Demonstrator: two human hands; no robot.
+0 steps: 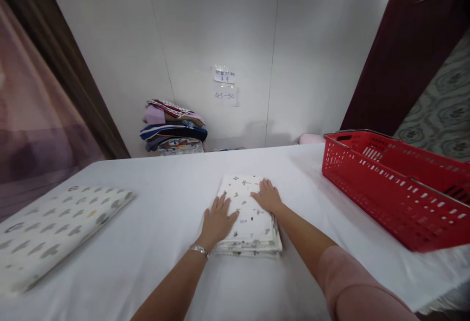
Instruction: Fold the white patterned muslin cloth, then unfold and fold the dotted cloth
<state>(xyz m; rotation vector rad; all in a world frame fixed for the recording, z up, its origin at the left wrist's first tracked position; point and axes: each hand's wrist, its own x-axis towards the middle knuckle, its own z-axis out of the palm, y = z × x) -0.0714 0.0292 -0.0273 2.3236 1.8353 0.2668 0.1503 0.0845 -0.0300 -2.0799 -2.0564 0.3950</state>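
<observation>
Both hands flat, fingers spread, gripping nothing: left hand (217,220) and right hand (268,197) press folded printed cloth (249,218) lying under palms; soft, light, floppy, best lifted by stacked edges

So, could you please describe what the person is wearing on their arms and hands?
The left hand is bare, with a thin silver metal bracelet at the wrist. The right hand is bare too; a soft pink fabric sleeve covers the upper arm.
</observation>
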